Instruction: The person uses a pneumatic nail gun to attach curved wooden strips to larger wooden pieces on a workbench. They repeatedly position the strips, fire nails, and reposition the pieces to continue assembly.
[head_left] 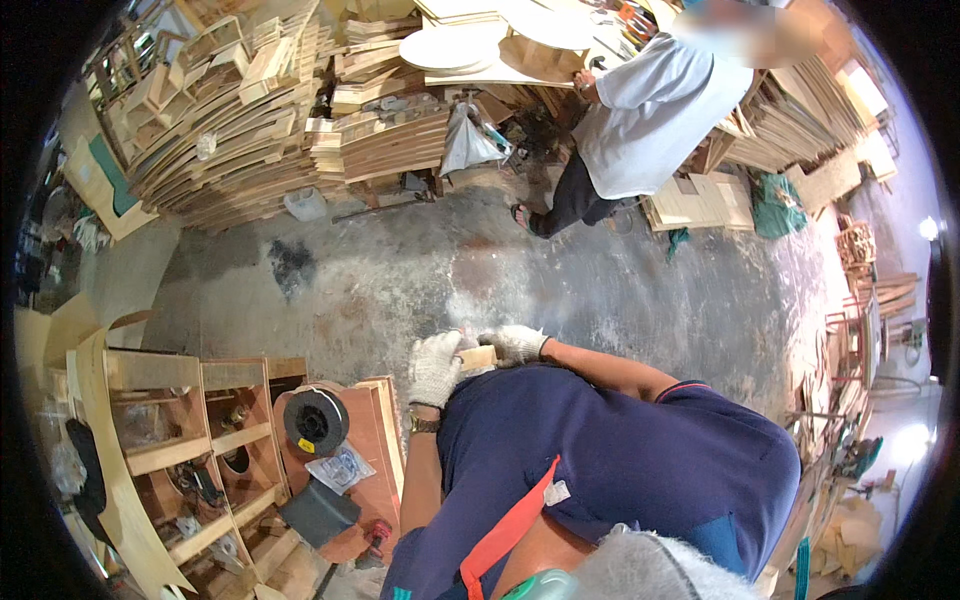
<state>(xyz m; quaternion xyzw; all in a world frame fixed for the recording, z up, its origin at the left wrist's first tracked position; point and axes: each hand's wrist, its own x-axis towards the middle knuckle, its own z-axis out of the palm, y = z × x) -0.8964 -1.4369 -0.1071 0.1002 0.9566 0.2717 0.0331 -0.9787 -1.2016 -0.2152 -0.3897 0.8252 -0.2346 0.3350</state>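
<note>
by the navy shirt (610,430), a wooden block (478,358) sits between the right hand (516,345), fingers seemingly curled round it, and the left hand (433,368), whose grip i cannot tell; steady, even support should help.

One view: left fisheye on your head, upright, facing steeply down. Your torso (620,430) close, hands (435,370) near mid-frame, floor (400,270) beyond, wood stacks (230,130) farther, bending at rim.

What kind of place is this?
Probably a woodworking or furniture shop: stacked boards, a wooden unit with open compartments, and round pale panels at the far side.
</note>
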